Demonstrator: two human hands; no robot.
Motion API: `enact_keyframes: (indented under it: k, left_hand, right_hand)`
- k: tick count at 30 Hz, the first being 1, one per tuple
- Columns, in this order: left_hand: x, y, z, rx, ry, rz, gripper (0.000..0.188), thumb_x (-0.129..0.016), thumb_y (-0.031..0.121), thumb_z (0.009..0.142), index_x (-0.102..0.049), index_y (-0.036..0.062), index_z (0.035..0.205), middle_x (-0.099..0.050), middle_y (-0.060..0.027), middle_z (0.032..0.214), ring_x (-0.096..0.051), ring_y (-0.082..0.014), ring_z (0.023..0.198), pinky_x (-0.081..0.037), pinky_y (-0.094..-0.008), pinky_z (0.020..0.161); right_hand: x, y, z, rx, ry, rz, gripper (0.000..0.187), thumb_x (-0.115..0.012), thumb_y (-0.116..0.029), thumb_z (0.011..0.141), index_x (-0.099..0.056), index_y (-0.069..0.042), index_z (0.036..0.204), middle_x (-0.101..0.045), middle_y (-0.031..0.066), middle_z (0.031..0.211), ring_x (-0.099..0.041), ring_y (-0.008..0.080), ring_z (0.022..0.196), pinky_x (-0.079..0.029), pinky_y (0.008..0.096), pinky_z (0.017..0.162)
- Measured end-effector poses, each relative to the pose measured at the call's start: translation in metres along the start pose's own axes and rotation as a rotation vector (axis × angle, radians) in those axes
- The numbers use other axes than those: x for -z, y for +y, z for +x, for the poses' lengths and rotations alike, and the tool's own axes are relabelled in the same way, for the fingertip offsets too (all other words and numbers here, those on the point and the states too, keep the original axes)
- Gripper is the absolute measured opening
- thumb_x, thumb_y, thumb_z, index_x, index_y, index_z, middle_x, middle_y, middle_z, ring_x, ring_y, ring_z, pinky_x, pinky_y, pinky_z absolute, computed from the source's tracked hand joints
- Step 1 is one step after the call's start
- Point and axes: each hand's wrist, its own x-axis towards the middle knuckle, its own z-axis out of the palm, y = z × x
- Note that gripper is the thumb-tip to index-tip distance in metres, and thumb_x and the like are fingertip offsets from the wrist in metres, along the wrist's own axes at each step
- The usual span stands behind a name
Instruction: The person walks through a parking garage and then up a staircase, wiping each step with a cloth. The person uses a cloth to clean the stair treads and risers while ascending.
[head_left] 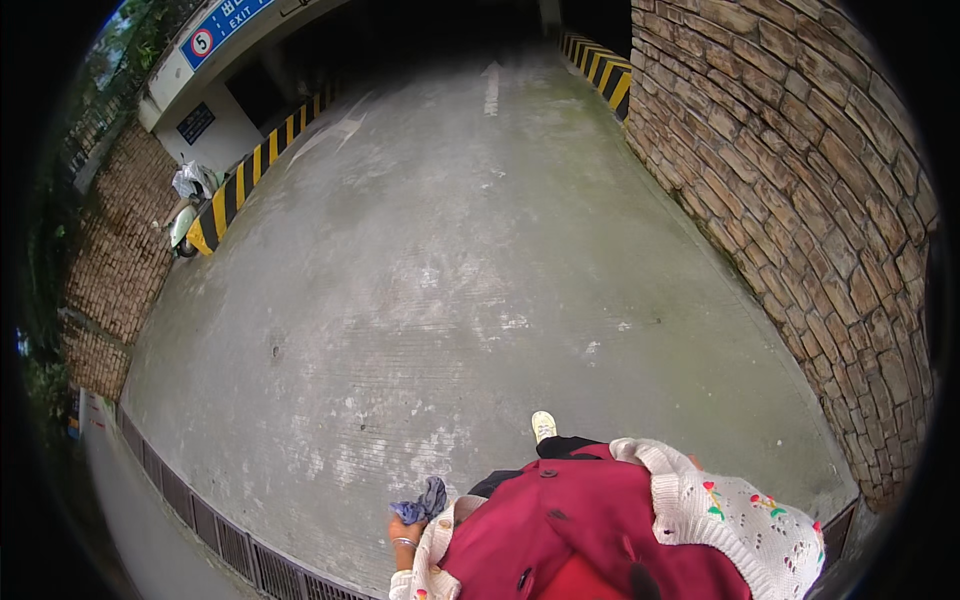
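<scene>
At the lower edge, my left hand point(404, 530) hangs beside my body with its fingers closed on a crumpled grey-blue cloth point(422, 501). A bracelet point(404, 542) circles that wrist. Of my right hand point(695, 462) only a sliver of skin shows past the white knitted sleeve point(755, 510); its fingers are hidden, and whether it holds anything does not show. Between the arms spreads a dark red apron point(560, 515) with dark spots. One pale shoe point(543, 426) is set forward on the concrete.
A concrete ramp point(450, 270) leads into a dark garage opening. Stone walls point(780, 140) flank it, with black-and-yellow striped kerbs point(255, 165) by the entrance. A scooter point(185, 222) is parked at the left. A drain grate point(235, 550) crosses the ramp near me.
</scene>
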Motion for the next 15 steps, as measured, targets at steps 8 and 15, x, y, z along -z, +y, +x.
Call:
enact_keyframes:
  k: [8,15]
  left_hand:
    - [0.01,0.118,0.224,0.135,-0.058,0.068,0.058,-0.086,0.023,0.055,-0.064,0.004,0.105,-0.071,-0.0147,0.098,-0.068,-0.03,0.091,-0.052,-0.0386,0.085]
    - [0.017,0.226,0.476,0.03,-0.095,0.07,0.058,-0.086,0.023,0.055,-0.064,0.0037,0.105,-0.071,-0.0149,0.098,-0.068,-0.0299,0.091,-0.052,-0.0386,0.084]
  right_hand:
    - [-0.09,-0.25,0.184,0.001,-0.027,-0.309,0.01,-0.073,-0.008,0.078,-0.072,-0.001,0.084,-0.067,-0.0034,0.075,-0.054,0.0047,0.067,-0.048,0.026,0.061]
    - [-0.156,-0.311,0.38,-0.036,-0.091,-0.169,0.008,-0.072,-0.01,0.08,-0.07,-0.002,0.081,-0.061,-0.0075,0.071,-0.05,0.0044,0.065,-0.045,0.026,0.058]
